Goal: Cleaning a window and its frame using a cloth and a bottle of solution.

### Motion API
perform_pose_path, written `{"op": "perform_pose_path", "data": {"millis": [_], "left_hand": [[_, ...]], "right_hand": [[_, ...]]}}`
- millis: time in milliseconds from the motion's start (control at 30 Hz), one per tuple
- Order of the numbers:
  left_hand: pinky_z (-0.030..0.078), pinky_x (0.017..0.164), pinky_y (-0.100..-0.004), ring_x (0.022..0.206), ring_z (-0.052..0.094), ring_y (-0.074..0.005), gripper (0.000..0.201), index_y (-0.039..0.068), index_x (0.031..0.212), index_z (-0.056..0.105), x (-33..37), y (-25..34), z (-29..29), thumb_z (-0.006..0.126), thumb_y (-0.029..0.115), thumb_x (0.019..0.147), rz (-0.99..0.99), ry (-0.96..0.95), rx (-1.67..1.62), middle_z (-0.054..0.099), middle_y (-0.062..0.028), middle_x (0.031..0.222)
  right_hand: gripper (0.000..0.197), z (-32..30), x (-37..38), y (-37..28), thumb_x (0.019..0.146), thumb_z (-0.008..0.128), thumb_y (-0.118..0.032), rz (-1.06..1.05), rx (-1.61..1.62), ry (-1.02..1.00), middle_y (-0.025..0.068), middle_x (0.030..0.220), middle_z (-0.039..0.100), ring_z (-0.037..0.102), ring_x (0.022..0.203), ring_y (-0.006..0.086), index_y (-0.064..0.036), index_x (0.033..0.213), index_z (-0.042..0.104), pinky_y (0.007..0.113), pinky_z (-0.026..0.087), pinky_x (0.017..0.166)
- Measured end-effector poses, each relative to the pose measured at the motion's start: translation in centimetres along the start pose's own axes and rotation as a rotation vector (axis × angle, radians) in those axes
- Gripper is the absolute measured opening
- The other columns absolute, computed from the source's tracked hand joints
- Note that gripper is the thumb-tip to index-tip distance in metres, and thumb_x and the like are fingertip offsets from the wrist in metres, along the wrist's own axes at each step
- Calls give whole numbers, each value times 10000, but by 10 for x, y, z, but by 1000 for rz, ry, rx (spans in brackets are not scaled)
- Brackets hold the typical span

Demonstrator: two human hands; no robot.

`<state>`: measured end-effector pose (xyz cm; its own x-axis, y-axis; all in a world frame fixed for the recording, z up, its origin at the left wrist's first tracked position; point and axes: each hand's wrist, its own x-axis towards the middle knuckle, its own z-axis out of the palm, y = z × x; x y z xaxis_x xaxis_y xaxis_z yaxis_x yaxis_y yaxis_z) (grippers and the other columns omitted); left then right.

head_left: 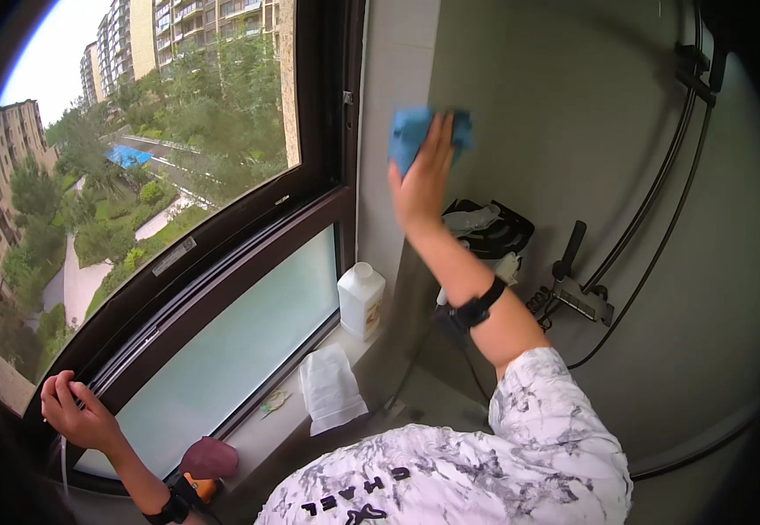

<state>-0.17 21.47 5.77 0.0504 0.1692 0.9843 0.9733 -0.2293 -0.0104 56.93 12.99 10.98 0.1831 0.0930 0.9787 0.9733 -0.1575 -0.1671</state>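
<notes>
head view: right hand (423, 182) is holding blue cloth (409, 133) against wall (390, 74), wiping seemingly underway, remainder unclear; left hand (84, 416) is curling by window frame (240, 254), grip unclear.

We look from the person's head, through the left of two wide fisheye cameras worn side by side, with our view upright and unmirrored. We face down and forward into a corner: the window (222, 229) takes our left side, the grey wall (581, 131) our right. Closest to us is the patterned shirt (450, 477), along the lower edge; the left grip (82, 416) and right grip (423, 182) lie farther out, and the buildings (142, 39) outside stand far off. Straight edges bend toward our dark, rounded rim.
</notes>
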Motion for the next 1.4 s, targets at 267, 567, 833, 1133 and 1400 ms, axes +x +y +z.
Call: {"op": "perform_pose_path", "data": {"millis": [267,567,833,1133,1400], "left_hand": [[480,858,-423,966,611,-288,150,67,987,709,-1,-5,0,568,93,944,22,12,7,659,-73,1053],[498,801,-388,886,659,-251,193,124,969,762,-5,-23,8,575,172,966,84,15,61,715,-31,996],[506,809,-379,881,680,-245,221,134,946,773,-4,-47,4,558,176,968,200,15,147,743,-34,986],[507,806,-383,879,676,-252,219,127,914,777,-4,-50,7,567,183,935,175,7,100,741,-46,962],[507,795,-380,862,672,-254,223,120,891,777,-1,-49,4,562,167,926,168,20,56,736,-56,930]], "right_hand": [[1086,5,36,5,765,830,-165,-67,-1,-49,360,1583,183,261,1416,584,14,1572,126,643,253,1165],[879,4,165,26,857,739,-266,-223,-22,208,287,1538,352,328,1440,446,12,1545,269,481,260,1206],[759,27,36,32,860,724,-174,-190,60,195,257,1480,441,393,1395,432,11,1501,363,476,278,1191],[1102,16,-135,30,746,848,-171,13,55,-63,322,1608,178,243,1452,529,9,1574,143,610,202,1189],[939,9,-247,38,843,736,-61,262,131,-279,303,1642,119,204,1491,512,17,1579,159,547,228,1211]]}}
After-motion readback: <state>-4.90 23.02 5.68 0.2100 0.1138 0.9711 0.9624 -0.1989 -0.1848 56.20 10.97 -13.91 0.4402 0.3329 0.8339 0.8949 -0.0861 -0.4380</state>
